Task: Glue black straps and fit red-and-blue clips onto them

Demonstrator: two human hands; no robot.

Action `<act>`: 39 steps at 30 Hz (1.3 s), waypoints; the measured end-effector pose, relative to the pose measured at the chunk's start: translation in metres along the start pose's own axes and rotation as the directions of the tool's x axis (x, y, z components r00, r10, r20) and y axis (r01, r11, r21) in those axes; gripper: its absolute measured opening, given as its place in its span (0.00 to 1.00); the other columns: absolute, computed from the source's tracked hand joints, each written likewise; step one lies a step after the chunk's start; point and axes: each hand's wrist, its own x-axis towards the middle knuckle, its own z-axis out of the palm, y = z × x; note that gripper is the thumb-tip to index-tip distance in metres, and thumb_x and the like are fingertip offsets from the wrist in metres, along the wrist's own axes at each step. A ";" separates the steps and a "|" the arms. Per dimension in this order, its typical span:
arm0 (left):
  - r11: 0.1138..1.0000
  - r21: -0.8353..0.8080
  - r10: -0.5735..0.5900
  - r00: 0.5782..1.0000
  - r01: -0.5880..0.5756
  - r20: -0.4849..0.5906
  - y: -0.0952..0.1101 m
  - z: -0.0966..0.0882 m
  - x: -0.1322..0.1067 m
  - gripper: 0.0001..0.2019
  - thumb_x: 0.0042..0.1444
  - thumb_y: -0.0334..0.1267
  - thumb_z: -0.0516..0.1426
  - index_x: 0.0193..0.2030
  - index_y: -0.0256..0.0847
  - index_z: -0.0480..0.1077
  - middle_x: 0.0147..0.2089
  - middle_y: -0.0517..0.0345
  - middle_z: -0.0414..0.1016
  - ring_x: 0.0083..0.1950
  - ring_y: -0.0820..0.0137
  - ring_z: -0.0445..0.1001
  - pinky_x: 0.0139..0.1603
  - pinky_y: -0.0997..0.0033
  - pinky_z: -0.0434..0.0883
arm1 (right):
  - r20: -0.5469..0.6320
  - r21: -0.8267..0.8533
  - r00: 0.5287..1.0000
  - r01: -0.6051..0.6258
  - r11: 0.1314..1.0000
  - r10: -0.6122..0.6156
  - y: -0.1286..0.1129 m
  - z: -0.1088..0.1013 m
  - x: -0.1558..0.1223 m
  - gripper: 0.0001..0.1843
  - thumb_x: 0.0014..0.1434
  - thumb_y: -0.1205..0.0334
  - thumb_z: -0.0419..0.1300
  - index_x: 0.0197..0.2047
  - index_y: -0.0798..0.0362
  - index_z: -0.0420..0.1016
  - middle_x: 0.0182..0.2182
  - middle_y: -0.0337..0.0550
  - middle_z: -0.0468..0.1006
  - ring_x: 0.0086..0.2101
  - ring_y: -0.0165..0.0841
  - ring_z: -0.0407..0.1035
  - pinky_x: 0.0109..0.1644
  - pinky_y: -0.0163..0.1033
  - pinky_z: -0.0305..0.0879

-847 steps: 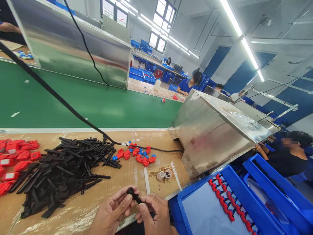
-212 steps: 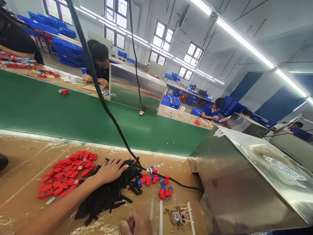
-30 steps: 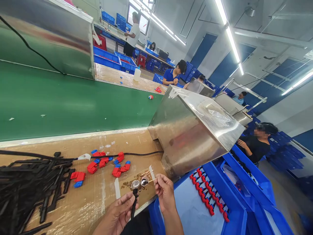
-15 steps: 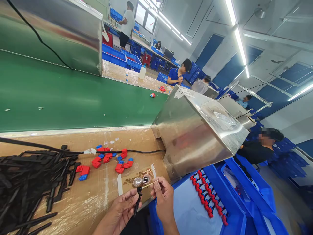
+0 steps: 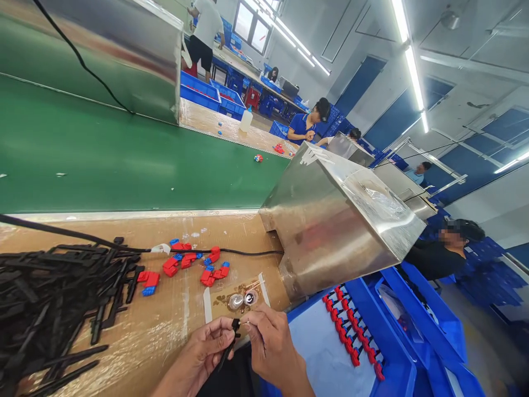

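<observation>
My left hand (image 5: 210, 344) is closed around a black plastic part (image 5: 236, 325), which slants upward with its head above the fingers. Right beside that head, my right hand (image 5: 268, 339) is pinched on a thin wooden stick (image 5: 243, 322); only a pale bit of it shows, the rest being hidden by the fingers. Just beyond both hands lie two small round dishes, one clear (image 5: 236, 301) and one with dark contents (image 5: 250, 298). More wooden sticks (image 5: 254, 284) rest behind them on a taped-down card.
A heap of black parts (image 5: 53, 309) covers the bench at left. Red-and-blue pieces (image 5: 182, 262) lie near a black cable. A metal box (image 5: 330, 220) stands at right, above a blue tray (image 5: 314, 353) with rows of red-and-black pieces. A green belt (image 5: 124, 165) runs behind; co-workers sit beyond.
My right hand has moved in against the black part's head and turned, covering most of the stick that showed before. The view has shifted slightly. A standing person in the background has moved left.
</observation>
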 end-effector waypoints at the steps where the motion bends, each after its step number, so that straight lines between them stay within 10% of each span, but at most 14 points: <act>1: 1.000 0.004 0.001 1.000 -0.001 0.003 0.001 0.000 -0.002 0.26 0.23 0.47 0.83 0.28 0.36 0.82 0.22 0.62 0.73 0.22 0.77 0.68 0.24 0.82 0.66 | -0.013 0.021 1.000 -0.003 1.000 0.003 0.000 0.000 0.001 0.15 0.78 0.61 0.46 0.45 0.49 0.73 0.33 0.42 0.80 0.32 0.34 0.74 0.34 0.39 0.64; 32: 1.000 -0.008 -0.014 0.999 0.014 0.045 -0.005 -0.015 -0.025 0.24 0.29 0.47 0.82 0.31 0.37 0.84 0.27 0.56 0.78 0.25 0.78 0.69 0.22 0.87 0.62 | -0.009 0.171 0.967 -0.249 0.953 0.254 -0.008 0.009 -0.005 0.11 0.71 0.60 0.54 0.36 0.50 0.72 0.30 0.39 0.78 0.32 0.33 0.72 0.38 0.36 0.65; 39: 0.975 -0.173 -0.150 0.988 0.141 -0.039 0.004 -0.007 -0.027 0.29 0.16 0.37 0.84 0.30 0.33 0.82 0.25 0.57 0.78 0.22 0.77 0.72 0.21 0.84 0.71 | 0.020 0.588 0.854 -0.430 0.685 0.520 0.014 0.003 -0.015 0.20 0.70 0.44 0.58 0.37 0.51 0.75 0.25 0.37 0.75 0.24 0.30 0.71 0.26 0.33 0.66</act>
